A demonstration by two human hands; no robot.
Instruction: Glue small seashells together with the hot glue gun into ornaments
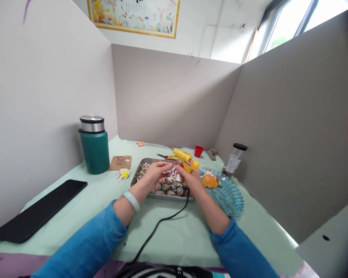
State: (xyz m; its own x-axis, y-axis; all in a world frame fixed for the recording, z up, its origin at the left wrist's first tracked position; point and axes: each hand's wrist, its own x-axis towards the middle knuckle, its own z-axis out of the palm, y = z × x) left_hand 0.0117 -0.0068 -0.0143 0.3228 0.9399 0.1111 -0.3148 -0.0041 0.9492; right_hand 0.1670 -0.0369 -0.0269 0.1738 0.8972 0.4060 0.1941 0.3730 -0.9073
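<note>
My right hand [191,178] is wrapped around a yellow hot glue gun [183,157], whose black cord [159,223] runs down toward the table's front edge. Just left of it, my left hand [155,174] has its thumb and fingertips brought together; whatever they pinch is too small to make out. Both hands are over a metal tray [150,196] holding several small shells [171,188] and some white and reddish pieces. Right of the tray, a blue ribbed glass plate [233,195] carries an orange flower-shaped piece [209,180] and a few shells.
A green thermos [95,150] stands at left, near a brown board [120,163], a round piece with a yellow star [123,174] and a long black pad [40,210]. Behind the tray are pliers [163,156] and a red cup [198,151]. A black-lidded jar [234,159] leans at right. Partitions enclose the table.
</note>
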